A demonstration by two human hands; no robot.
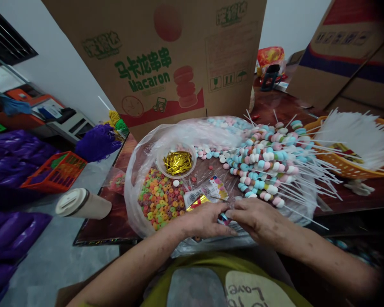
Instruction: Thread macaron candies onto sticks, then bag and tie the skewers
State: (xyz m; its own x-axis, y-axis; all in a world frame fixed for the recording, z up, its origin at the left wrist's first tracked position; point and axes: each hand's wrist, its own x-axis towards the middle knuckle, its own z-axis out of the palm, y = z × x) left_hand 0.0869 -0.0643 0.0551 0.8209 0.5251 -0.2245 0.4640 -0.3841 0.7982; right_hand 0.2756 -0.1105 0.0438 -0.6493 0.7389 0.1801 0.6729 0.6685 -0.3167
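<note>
My left hand (206,220) and my right hand (259,218) meet at the near edge of the plastic sheet, fingers bent and closed together. A small blue and pink printed piece (223,219) shows between them; the fingers hide most of it. Just beyond lie a printed label (218,187) and a gold and red piece of foil wrapper (197,202). To the left are colourful ring-shaped candies (162,200) and a clear bowl (193,164) of gold twist ties (177,163). On the right, pastel candy skewers (269,155) on white sticks lie in a pile.
A large cardboard box (166,72) stands behind the sheet. A lidded cup (85,204) sits at the table's left edge. At right, an orange basket (348,168) holds white sticks (358,136). Loose pastel candies (208,152) lie at the back.
</note>
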